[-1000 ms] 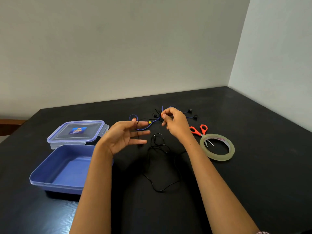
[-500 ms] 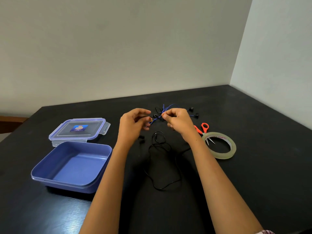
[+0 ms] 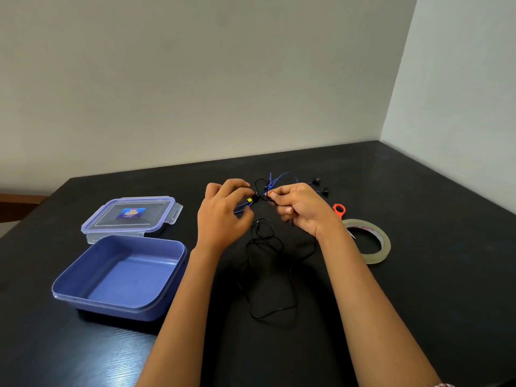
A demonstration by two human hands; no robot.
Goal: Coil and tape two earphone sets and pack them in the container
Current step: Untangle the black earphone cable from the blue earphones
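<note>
Right of the container [image 3: 111,305], the black earphone set [image 3: 264,275] lies slack on the desk [image 3: 418,303]. Farther back, left hand [image 3: 220,216] and right hand [image 3: 303,209] pinch the blue earphone set [image 3: 282,175] with curled fingers [image 3: 236,185]. The cord is judged light, limp and tangle-prone, best gripped near its yellow joint.

Orange-handled scissors [image 3: 339,210] lie on the black table [image 3: 418,303] (blades mostly hidden).

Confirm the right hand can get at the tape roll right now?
Probably yes: the tape roll lies close beside the right hand, nothing between. But that hand pinches the blue earphone cable and must release it first.
</note>
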